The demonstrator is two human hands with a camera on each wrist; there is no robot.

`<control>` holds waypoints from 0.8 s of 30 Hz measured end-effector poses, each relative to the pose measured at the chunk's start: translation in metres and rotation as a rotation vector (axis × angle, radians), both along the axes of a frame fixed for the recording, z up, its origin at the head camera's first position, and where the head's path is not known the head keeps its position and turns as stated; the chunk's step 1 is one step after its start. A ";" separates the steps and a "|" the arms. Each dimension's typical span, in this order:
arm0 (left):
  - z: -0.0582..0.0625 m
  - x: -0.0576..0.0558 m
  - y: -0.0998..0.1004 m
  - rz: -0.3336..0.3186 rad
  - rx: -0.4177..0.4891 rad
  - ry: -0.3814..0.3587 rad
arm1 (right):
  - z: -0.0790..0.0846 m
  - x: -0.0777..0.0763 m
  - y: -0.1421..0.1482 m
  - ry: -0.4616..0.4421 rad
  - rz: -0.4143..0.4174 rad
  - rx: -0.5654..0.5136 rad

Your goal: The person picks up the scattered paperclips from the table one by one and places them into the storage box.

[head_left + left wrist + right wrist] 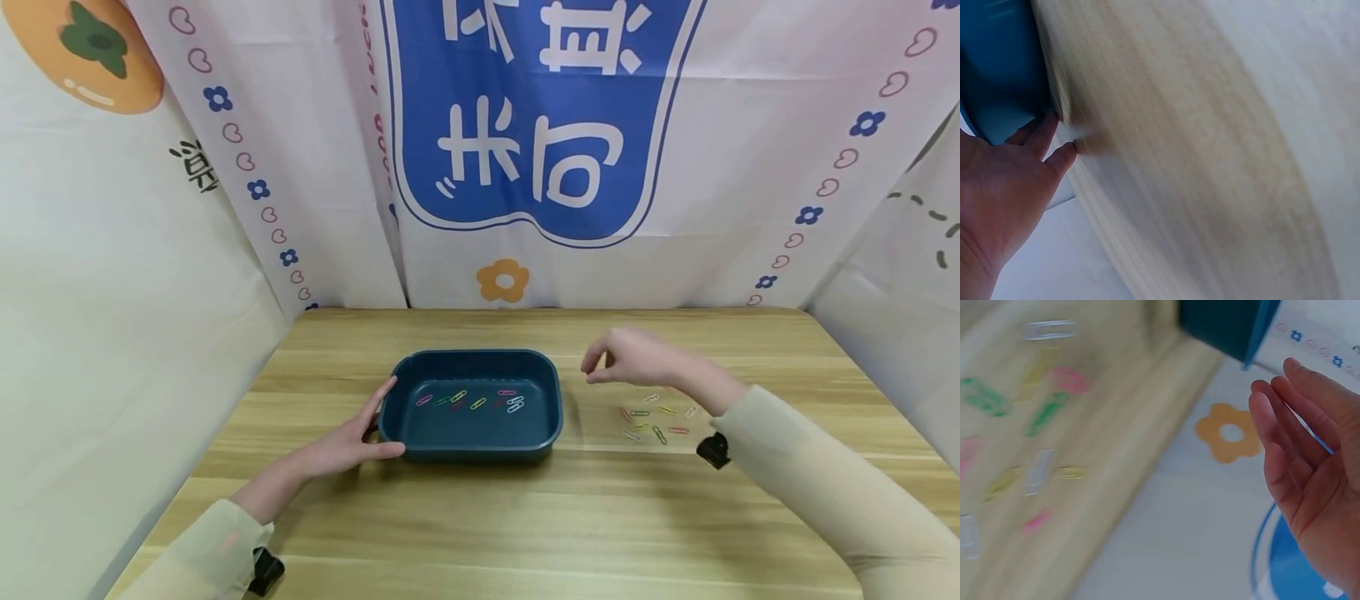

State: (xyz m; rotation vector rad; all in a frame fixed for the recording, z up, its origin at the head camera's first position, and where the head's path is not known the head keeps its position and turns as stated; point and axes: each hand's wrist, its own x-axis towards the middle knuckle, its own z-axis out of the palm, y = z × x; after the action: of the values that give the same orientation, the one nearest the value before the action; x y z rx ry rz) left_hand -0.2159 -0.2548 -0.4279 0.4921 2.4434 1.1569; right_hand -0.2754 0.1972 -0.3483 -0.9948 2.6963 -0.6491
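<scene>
A dark blue plastic tray (472,450) stands on the wooden table, with several coloured paper clips (477,404) lying scattered on its floor. My left hand (341,450) is at the tray's left end, thumb at the front corner and fingers spread along the side rim. In the left wrist view, the left hand's (1016,181) fingers reach the tray wall (1004,69). My right hand (637,358) hovers to the right of the tray, fingers loosely bent. Nothing shows between the right hand's (1310,450) fingers. Below it lie several more clips (660,435).
The loose clips spread over the wooden table (480,525) right of the tray. A white printed cloth (330,167) hangs behind the table's far edge, and pale cloth (112,292) rises along the left side. Each wrist wears a small black device (714,450).
</scene>
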 end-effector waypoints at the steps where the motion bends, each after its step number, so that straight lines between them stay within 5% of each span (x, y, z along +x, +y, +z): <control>1: 0.000 0.000 0.000 -0.002 0.003 -0.001 | -0.005 0.001 0.005 0.001 -0.002 -0.006; 13: -0.001 0.000 0.000 0.000 0.003 0.011 | -0.049 0.016 0.047 -0.008 -0.062 0.016; 24: -0.001 0.001 0.000 0.005 -0.009 0.008 | -0.072 0.019 0.052 0.002 -0.109 0.040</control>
State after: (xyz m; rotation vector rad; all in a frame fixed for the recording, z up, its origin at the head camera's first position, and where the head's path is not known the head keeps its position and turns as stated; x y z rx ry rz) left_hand -0.2153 -0.2547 -0.4285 0.4896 2.4567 1.1480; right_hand -0.2566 0.2495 -0.4206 -0.8440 2.7696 -0.6107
